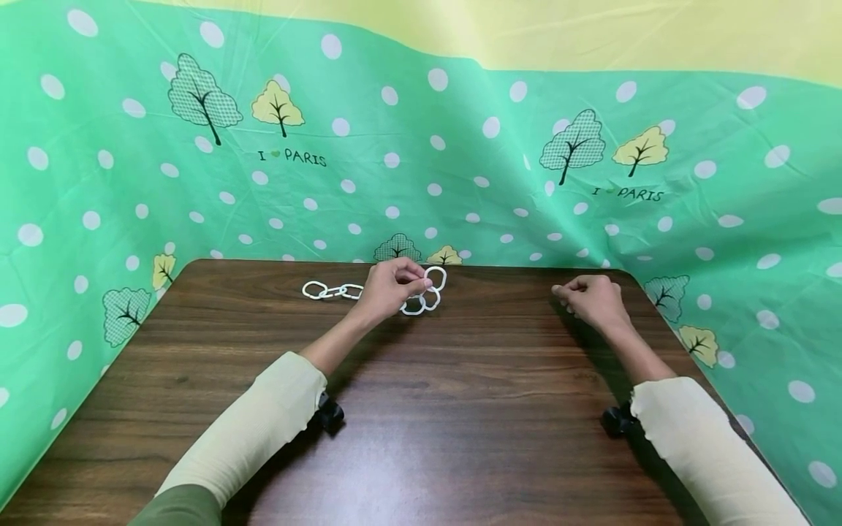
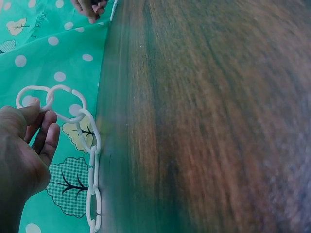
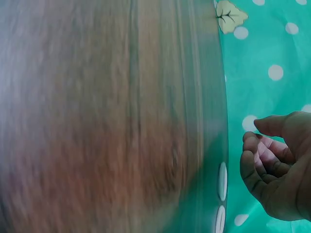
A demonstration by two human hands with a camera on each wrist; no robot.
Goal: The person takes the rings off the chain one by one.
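My left hand (image 1: pixel 387 291) pinches a white plastic chain (image 1: pixel 336 291) between thumb and fingers near its right end, at the far side of the table. One oval link stands up beyond the fingertips. In the left wrist view, the chain (image 2: pixel 95 167) hangs from the left hand (image 2: pixel 31 150) in an arc, then runs along the table's edge; in the head view its other end lies to the left. My right hand (image 1: pixel 594 298) is at the far right, fingers loosely curled; the right wrist view shows nothing held in the right hand (image 3: pixel 279 167).
The brown wooden table (image 1: pixel 447 409) ends just past both hands. Behind it hangs a green polka-dot cloth (image 1: pixel 421 168) printed with trees, also rising at both sides. Two white oval shapes (image 3: pixel 222 182) show at the table's edge beside the right hand.
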